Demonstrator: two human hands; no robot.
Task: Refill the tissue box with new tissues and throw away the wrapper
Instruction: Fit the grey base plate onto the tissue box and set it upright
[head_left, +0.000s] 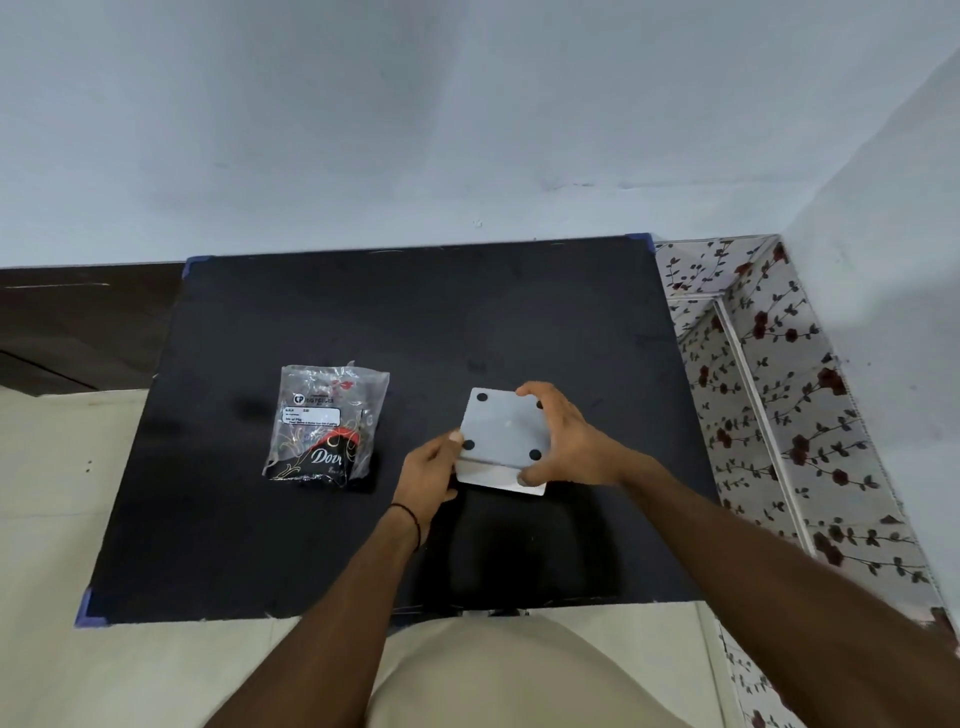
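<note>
A white square tissue box (503, 434) lies upside down on the black mat (322, 545), its grey base with black round feet facing up. My left hand (428, 475) grips its left edge with the thumb on the base. My right hand (569, 439) wraps its right side, fingers at the far and near corners. A white edge shows under the base at the front. To the left lies a clear plastic tissue pack (324, 426) with a black and red print, flat on the mat, apart from both hands.
The black mat has blue taped corners and lies on a pale floor against a grey wall. A floral-patterned ledge (779, 415) runs along the right side. My knee in beige cloth (493, 675) is at the bottom edge.
</note>
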